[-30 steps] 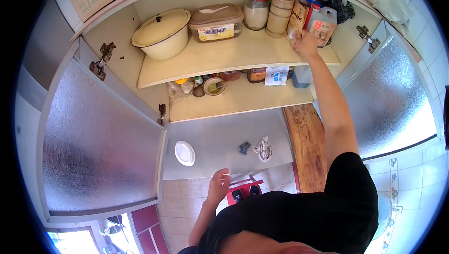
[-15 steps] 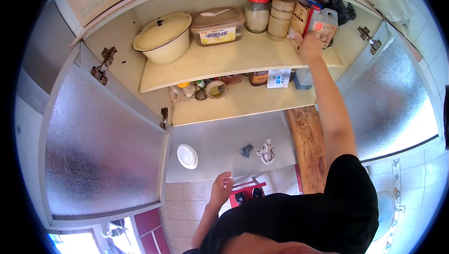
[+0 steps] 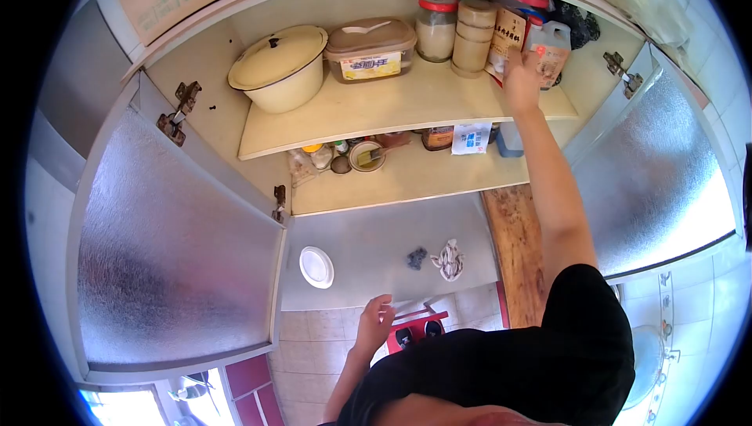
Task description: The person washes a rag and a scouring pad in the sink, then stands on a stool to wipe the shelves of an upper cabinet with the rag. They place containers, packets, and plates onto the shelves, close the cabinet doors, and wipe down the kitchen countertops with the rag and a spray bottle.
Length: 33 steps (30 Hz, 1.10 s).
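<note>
My right hand (image 3: 522,79) reaches onto the upper cupboard shelf, in front of a brown-and-white packet (image 3: 507,34) and a pale jug with a label (image 3: 553,54). Its fingers are closed together near the packet's lower part; what they grip, if anything, is hidden. Left of the packet stand stacked tan containers (image 3: 473,38) and a red-lidded jar (image 3: 436,28). My left hand (image 3: 375,324) hangs low over the floor, fingers loosely curled and apart, holding nothing.
A lidded cream pot (image 3: 282,73) and a plastic box (image 3: 370,50) share the upper shelf (image 3: 376,116). Frosted doors stand open at left (image 3: 180,246) and right (image 3: 666,167). Below, a white lid (image 3: 316,267) and a crumpled cloth (image 3: 450,260) lie on the grey counter (image 3: 376,238).
The view has shifted slightly, so the shelves appear lower. My right hand has moved a little among the packet and jug, and its fingertips now overlap the packet. My left hand stays low.
</note>
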Motion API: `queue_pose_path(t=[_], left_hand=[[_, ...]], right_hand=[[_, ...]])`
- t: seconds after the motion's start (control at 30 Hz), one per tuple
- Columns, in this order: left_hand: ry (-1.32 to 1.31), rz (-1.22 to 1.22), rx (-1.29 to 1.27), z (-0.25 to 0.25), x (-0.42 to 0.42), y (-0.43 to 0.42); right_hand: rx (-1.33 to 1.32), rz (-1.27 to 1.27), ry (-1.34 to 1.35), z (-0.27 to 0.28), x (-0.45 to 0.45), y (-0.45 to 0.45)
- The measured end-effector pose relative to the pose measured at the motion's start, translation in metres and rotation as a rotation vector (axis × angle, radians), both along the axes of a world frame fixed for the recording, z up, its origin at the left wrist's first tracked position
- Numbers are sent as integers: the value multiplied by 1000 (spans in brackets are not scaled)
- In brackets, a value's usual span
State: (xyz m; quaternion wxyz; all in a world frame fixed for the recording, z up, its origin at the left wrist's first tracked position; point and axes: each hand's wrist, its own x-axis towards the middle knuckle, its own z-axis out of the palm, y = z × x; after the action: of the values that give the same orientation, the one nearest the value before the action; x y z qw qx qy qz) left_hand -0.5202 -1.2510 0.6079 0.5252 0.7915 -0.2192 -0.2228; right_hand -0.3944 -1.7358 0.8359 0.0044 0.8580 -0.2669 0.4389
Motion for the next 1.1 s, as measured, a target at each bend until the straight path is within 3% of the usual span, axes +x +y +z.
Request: queue_pose_path(t=[0.07,0.27,0.37,0.47,0.57,0.67,0.87,0.93,1.1], left_hand=[[6,5,-11,0,-2,0],[41,4,18,-6,-7,7],[32,5,19,-8,-7,8],[39,0,9,-6,-7,5],[21,-23,-22,1,-5,-2],[-94,-95,-111,30,15,-24],[-642,-323,-241,162,105,-139],[-901,-352,-312,199,140,-194],[-903,-204,-9,222,200,-322]], right_hand=[[-71,45,-54,-13,1,-4],[96,37,252,-17,3,-11],[191,48,279,-1,-6,7],[-184,179,-120,0,-4,19],[-459,-6,-286,34,-5,32],[-507,-102,-231,58,7,1],[-645,-213,459,79,40,-55],[-605,-213,487,88,37,-48],[-227,-194,695,119,44,-39]])
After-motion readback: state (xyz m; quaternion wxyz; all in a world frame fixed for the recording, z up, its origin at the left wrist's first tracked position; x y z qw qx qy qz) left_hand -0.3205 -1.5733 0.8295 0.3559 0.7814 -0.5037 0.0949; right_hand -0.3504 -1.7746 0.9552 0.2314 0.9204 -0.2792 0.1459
